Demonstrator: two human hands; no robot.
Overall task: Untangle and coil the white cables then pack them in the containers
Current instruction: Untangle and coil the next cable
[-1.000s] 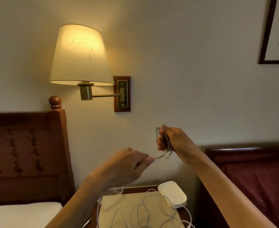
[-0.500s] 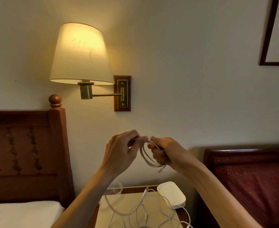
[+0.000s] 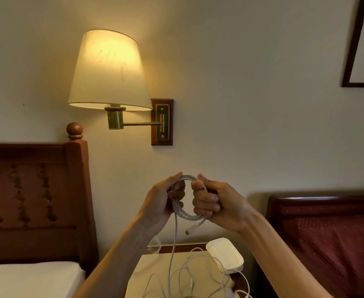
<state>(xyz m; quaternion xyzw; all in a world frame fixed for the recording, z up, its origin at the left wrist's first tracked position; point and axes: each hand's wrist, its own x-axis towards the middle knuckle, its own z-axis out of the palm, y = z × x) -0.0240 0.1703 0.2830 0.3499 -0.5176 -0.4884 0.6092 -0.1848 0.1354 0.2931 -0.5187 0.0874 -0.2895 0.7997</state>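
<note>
Both hands hold a small coil of white cable [image 3: 186,208] in the air. The left hand [image 3: 162,203] grips its nine o'clock side, the right hand [image 3: 216,204] its three o'clock side. At six o'clock, loose cables [image 3: 189,276] sprawl on the nightstand [image 3: 144,274] beside a white container [image 3: 225,252].

cream wall [image 3: 252,104], lit wall lamp [image 3: 109,69] glowing warm, dark wood headboard [image 3: 35,190] on the left with white bedding [image 3: 26,278], framed picture [image 3: 363,41] top right, maroon bed [image 3: 335,244] on the right
</note>
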